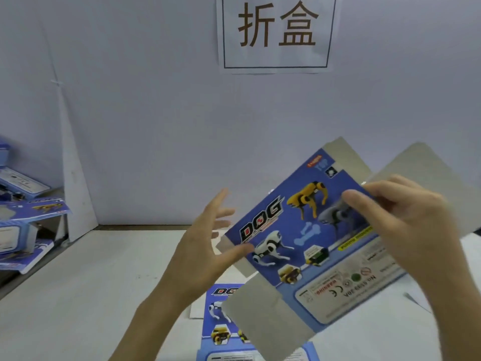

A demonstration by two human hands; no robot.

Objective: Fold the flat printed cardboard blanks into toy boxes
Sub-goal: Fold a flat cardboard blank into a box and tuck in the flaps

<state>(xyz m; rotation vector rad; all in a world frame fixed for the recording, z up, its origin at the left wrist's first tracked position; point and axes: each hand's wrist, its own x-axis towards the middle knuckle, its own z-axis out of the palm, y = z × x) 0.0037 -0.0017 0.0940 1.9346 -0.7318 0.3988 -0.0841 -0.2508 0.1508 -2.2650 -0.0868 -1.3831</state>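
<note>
Fingers of my right hand (406,230) curl round the right edge of the blank (299,230), thumb on the printed face, the rest behind. My left hand (205,246) is spread, fingers straight and apart, only the thumb touching the blank near its left edge. The blank hangs tilted in the air above the table (78,282), over another blank (221,316) lying flat. It looks like light, thin card: stiff across the panels, bending only at the creases, and the glossy print may slip in a loose pinch. I'd hold it at 2 opposite creased edges, not by the floppy grey flaps.
</note>
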